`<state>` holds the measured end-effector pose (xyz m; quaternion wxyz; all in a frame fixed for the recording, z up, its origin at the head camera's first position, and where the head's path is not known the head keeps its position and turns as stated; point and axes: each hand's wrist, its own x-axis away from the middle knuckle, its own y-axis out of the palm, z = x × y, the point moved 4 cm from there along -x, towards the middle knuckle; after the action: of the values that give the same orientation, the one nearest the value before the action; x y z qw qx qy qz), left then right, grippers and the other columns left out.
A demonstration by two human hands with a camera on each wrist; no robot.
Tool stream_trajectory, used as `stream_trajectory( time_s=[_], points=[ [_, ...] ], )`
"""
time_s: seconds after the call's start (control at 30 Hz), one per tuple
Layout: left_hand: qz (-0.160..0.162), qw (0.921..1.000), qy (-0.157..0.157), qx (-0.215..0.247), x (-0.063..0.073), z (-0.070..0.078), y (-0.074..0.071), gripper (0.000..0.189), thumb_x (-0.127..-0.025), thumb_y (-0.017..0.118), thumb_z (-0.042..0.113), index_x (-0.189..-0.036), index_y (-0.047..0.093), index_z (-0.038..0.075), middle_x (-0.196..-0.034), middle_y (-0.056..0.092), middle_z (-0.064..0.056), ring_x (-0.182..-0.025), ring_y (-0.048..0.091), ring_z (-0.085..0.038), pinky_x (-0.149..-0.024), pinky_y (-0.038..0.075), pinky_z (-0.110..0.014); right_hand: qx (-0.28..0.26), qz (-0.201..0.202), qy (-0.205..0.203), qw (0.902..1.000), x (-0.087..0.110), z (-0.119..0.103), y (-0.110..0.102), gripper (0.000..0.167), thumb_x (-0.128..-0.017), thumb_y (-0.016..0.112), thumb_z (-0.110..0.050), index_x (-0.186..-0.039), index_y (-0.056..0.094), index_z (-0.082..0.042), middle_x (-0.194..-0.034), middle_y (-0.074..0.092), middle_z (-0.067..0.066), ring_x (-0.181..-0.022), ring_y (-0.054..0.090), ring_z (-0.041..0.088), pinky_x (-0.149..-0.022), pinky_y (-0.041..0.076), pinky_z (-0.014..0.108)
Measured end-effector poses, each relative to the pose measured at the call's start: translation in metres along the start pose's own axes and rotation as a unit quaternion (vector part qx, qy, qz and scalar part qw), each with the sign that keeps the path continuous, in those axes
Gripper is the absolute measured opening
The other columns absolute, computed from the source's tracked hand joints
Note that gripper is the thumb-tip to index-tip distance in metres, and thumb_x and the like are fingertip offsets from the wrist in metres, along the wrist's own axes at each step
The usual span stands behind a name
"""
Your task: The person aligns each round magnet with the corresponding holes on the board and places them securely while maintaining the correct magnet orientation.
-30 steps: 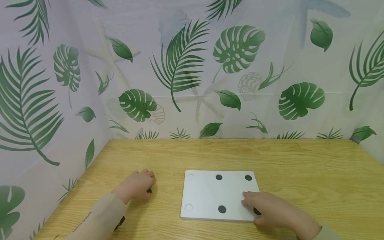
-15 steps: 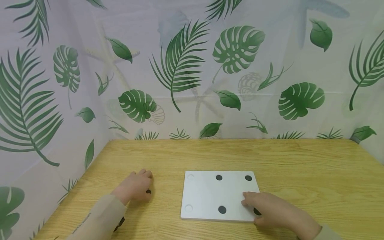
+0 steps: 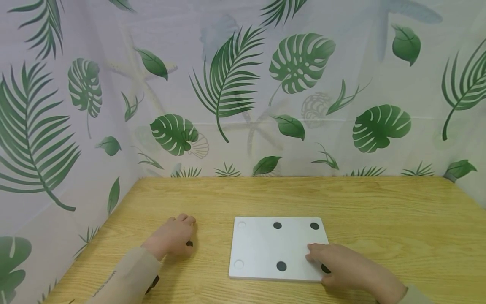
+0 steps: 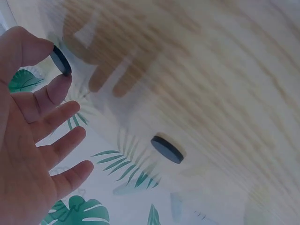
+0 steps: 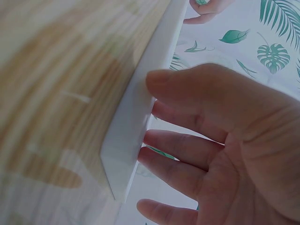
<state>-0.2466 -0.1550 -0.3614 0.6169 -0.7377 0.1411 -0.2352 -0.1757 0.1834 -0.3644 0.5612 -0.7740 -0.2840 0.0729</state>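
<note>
The left hand (image 3: 172, 235) has thumb and forefinger clamped on a black disc (image 4: 61, 61), its other fingers spread apart. A loose disc (image 4: 167, 149) lies near this grip, past the outer fingers. Well apart to the right of the grip, a white board (image 3: 262, 247) rests flat on the wooden tabletop (image 3: 212, 198). The right hand (image 3: 343, 266) lies over its far end, fingers fairly straight on top and thumb against the edge; how hard it presses cannot be told. The step in hand appears to be picking up the disc while the board is steadied. Two bare recesses, a rear one (image 3: 241, 225) and a front one (image 3: 238, 264), sit at the board end nearest the pinch. The next move seems to call for a level carry rightward, with the disc turned flat.
</note>
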Motion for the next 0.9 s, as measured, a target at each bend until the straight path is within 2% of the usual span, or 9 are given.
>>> stream_trajectory(
  time_s=[0.17,0.3,0.43,0.57,0.7,0.9],
  points=[
    [0.000,0.9998,0.015,-0.014,-0.001,0.006,-0.004,0.022,-0.073,0.062,0.022,-0.079,0.066,0.001,-0.124,0.046,-0.013,-0.116,0.038,-0.031,-0.089,0.033,-0.051,-0.007,-0.006,0.005,0.9999,0.000,0.000,0.001,0.042,-0.069,0.069,-0.008,-0.110,0.061,-0.005,-0.125,0.048,0.014,-0.115,0.043,0.030,-0.092,0.034,0.045],
    [0.002,0.9994,0.031,-0.014,-0.001,0.012,-0.009,0.017,-0.073,0.062,0.020,-0.063,0.061,0.007,-0.125,0.046,-0.012,-0.117,0.037,-0.031,-0.089,0.033,-0.051,-0.004,-0.006,0.001,1.0000,0.000,0.000,0.001,0.041,-0.069,0.068,-0.008,-0.110,0.060,-0.004,-0.125,0.048,0.014,-0.115,0.043,0.030,-0.091,0.034,0.045],
    [0.009,0.9988,0.045,-0.019,-0.002,0.018,-0.013,0.029,-0.074,0.062,0.019,-0.049,0.048,0.013,-0.126,0.046,-0.010,-0.118,0.037,-0.030,-0.090,0.033,-0.050,-0.001,-0.004,-0.003,1.0000,0.000,0.000,0.001,0.041,-0.070,0.069,-0.009,-0.110,0.060,-0.004,-0.125,0.048,0.014,-0.115,0.043,0.030,-0.091,0.034,0.045],
    [0.013,0.9976,0.057,-0.035,-0.004,0.025,-0.017,0.029,-0.076,0.061,0.020,-0.052,0.046,0.013,-0.126,0.046,-0.009,-0.118,0.037,-0.029,-0.089,0.034,-0.049,-0.002,0.000,-0.005,1.0000,0.000,0.000,0.001,0.041,-0.069,0.070,-0.009,-0.109,0.061,-0.005,-0.125,0.048,0.014,-0.114,0.044,0.030,-0.091,0.034,0.045],
    [0.013,0.9966,0.065,-0.048,-0.007,0.030,-0.020,0.021,-0.076,0.061,0.022,-0.060,0.052,0.013,-0.127,0.045,-0.008,-0.119,0.035,-0.027,-0.090,0.033,-0.048,-0.002,0.005,-0.008,1.0000,0.000,0.000,0.000,0.041,-0.069,0.069,-0.008,-0.109,0.061,-0.005,-0.124,0.049,0.014,-0.114,0.044,0.030,-0.091,0.034,0.045],
    [0.016,0.9951,0.080,-0.056,-0.010,0.038,-0.022,0.015,-0.075,0.061,0.022,-0.064,0.057,0.013,-0.129,0.044,-0.006,-0.120,0.034,-0.025,-0.090,0.034,-0.047,-0.005,0.005,-0.008,0.9999,0.001,-0.001,-0.001,0.041,-0.068,0.070,-0.008,-0.108,0.061,-0.005,-0.124,0.050,0.014,-0.114,0.045,0.030,-0.091,0.035,0.045]
  ],
)
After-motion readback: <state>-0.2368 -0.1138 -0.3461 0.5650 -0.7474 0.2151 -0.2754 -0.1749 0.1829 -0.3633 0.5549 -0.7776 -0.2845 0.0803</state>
